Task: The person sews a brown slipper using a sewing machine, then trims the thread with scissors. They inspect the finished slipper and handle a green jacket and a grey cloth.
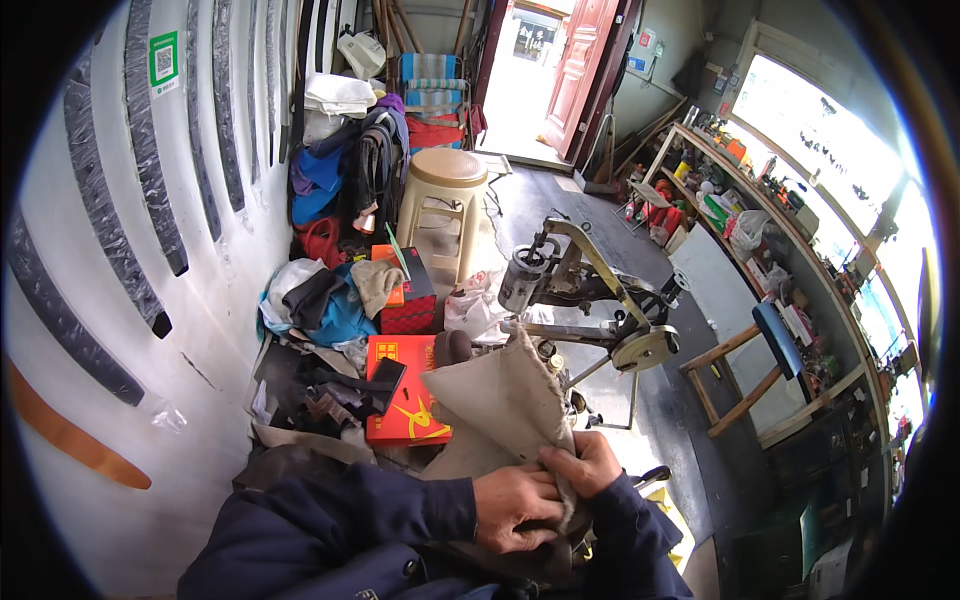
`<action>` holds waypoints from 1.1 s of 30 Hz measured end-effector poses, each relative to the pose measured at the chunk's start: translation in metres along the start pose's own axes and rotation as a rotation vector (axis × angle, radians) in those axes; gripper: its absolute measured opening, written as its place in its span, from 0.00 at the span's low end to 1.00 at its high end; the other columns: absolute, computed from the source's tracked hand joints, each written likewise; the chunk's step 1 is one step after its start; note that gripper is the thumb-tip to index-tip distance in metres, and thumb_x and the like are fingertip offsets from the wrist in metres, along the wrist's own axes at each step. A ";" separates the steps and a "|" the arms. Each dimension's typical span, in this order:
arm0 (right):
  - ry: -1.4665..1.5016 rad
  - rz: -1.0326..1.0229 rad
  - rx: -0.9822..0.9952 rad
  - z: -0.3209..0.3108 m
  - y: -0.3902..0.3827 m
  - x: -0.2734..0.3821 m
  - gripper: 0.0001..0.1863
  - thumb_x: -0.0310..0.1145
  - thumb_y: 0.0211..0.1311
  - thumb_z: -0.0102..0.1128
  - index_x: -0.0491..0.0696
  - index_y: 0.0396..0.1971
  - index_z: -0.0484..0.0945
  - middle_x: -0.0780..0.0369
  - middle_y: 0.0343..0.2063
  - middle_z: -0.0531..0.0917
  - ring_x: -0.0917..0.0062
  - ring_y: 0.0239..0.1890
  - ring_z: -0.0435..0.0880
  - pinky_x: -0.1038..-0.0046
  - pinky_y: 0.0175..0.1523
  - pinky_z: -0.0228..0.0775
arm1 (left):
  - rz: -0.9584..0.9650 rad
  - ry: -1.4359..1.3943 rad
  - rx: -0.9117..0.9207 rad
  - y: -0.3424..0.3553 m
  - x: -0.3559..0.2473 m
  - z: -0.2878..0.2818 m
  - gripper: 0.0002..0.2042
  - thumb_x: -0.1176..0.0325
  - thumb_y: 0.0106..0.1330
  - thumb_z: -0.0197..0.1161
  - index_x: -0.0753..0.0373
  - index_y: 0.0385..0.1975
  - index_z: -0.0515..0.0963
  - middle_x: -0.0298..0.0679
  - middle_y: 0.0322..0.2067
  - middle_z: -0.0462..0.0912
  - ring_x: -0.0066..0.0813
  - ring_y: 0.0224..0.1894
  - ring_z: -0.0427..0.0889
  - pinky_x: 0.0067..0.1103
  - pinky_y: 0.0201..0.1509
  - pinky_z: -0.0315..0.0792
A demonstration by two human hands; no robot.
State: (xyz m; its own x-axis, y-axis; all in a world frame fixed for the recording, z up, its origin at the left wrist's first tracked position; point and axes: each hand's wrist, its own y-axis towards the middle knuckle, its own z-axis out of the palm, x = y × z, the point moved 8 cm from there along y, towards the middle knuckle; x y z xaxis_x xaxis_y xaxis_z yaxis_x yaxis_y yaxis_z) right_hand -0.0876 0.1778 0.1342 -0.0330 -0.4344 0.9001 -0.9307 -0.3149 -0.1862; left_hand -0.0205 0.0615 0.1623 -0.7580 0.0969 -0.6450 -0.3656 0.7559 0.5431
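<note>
A beige piece of thick cloth [500, 395] with a frayed edge rises in front of me, folded over near my hands. My left hand [517, 508] is closed on its lower part, the fingers curled and pressed against the fabric. My right hand [585, 463] pinches the cloth's right edge between thumb and fingers, just above and to the right of the left hand. Just beyond the cloth stands a cobbler's sewing machine [635, 345] with a metal arm and a round wheel; neither hand touches it. The cloth hides part of its base.
Left of the cloth lies a red box [405, 385] with a dark phone-like slab [386, 387] on it. Clothes [320, 300] are heaped by the white wall. A beige plastic stool [445, 205] stands behind. At right are a blue-topped wooden stool [778, 340] and cluttered shelves [745, 265].
</note>
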 end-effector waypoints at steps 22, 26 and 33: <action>0.856 0.693 -1.524 0.064 -0.522 -0.238 0.18 0.46 0.66 0.67 0.43 0.37 0.82 0.59 0.29 0.85 0.71 0.26 0.82 0.69 0.31 0.77 | 0.050 0.360 -0.130 -0.036 0.012 -0.016 0.17 0.73 0.44 0.67 0.54 0.38 0.81 0.34 0.35 0.77 0.37 0.43 0.79 0.33 0.45 0.73; 0.803 0.885 -1.173 0.093 -0.493 -0.228 0.21 0.48 0.66 0.66 0.41 0.34 0.83 0.58 0.25 0.85 0.71 0.22 0.83 0.69 0.29 0.77 | 0.115 0.442 -0.030 -0.052 -0.020 -0.036 0.18 0.71 0.34 0.67 0.53 0.31 0.76 0.31 0.31 0.74 0.35 0.39 0.78 0.31 0.37 0.67; 0.412 1.089 -0.403 0.122 -0.484 -0.252 0.27 0.52 0.67 0.66 0.37 0.30 0.85 0.55 0.19 0.85 0.70 0.17 0.83 0.69 0.24 0.76 | -0.399 0.218 0.498 -0.166 0.001 -0.001 0.13 0.69 0.46 0.64 0.57 0.34 0.80 0.34 0.32 0.80 0.37 0.44 0.80 0.31 0.45 0.73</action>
State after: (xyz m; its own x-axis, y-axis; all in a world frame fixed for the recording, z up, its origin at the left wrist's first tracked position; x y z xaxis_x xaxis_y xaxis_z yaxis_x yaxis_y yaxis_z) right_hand 0.4157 0.3371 -0.0500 -0.9064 0.0142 0.4222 -0.3895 0.3590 -0.8482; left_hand 0.0392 -0.0640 0.0720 -0.7274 -0.3450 -0.5932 -0.3869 0.9201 -0.0607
